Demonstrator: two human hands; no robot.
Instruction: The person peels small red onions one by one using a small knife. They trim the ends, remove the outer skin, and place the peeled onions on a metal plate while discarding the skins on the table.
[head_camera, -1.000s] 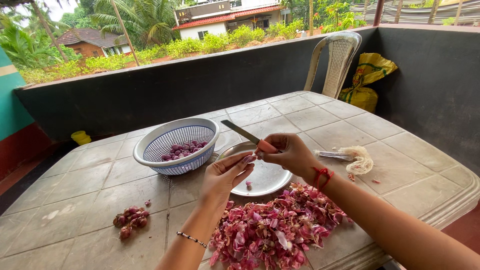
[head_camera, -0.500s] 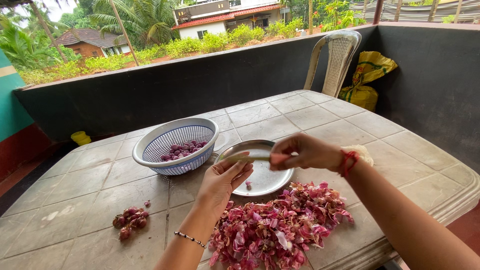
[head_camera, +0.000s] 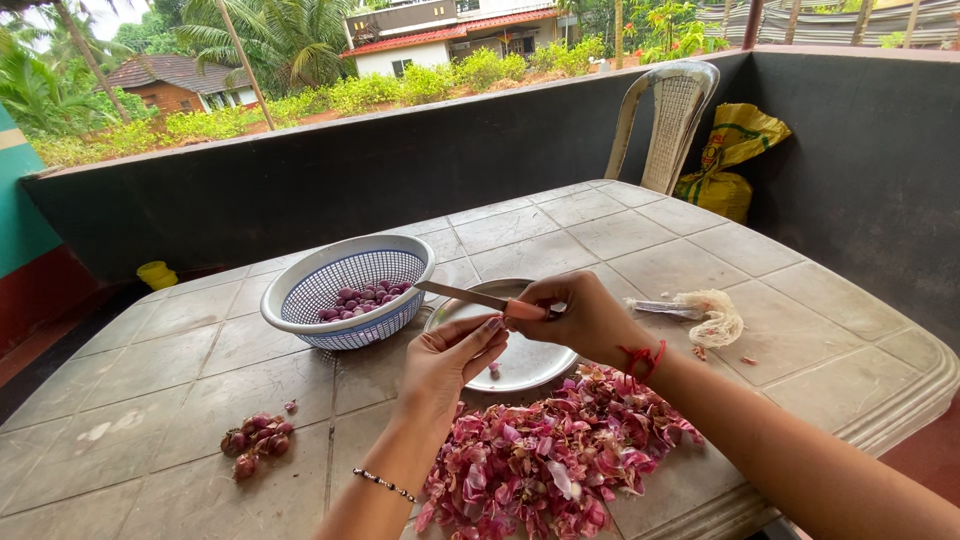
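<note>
My right hand grips a small knife by its orange handle, the blade pointing left toward the basket. My left hand is held just below it, fingers together and pinched near the handle; whether a shallot sits between the fingers is hidden. Both hands hover over a round steel plate with one small peeled piece on it. A white and blue plastic basket to the left holds several peeled purple shallots. A heap of pink shallot skins lies in front of me. A few unpeeled shallots sit at the left.
The grey tiled-pattern table carries an empty white mesh bag at the right. A white plastic chair and a yellow sack stand by the dark wall behind. A yellow cup is on the floor at the left.
My right hand swept the knife down and across toward the left hand, then lifted it again; the blade now points left and lies flatter than a second ago. My left hand stayed roughly in place.
</note>
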